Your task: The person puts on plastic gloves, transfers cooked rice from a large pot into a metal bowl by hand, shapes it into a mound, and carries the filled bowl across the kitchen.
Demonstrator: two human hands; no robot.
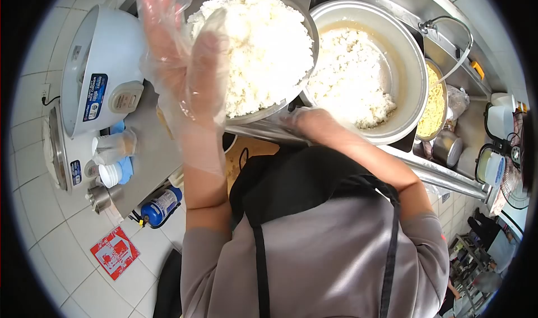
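Observation:
A wide metal bowl (315, 43) heaped with white cooked rice (260, 54) is in front of me. My left hand (193, 60), in a clear plastic glove, is raised at the bowl's left side with its fingers apart and nothing in it. Lower down, my right hand (311, 122), also gloved, is closed at the bowl's near right rim; its fingertips are partly hidden. Right beside the bowl stands a large round pot (412, 77) with more rice (350, 77) spread over part of its bottom.
Farther right are a bowl of yellow noodles (432, 102) and a curved faucet (468, 38). To the left, a big white rice cooker (112, 54) stands on a steel counter (148, 150), near stacked cups (110, 175). A blue cylinder (162, 206) is below the counter.

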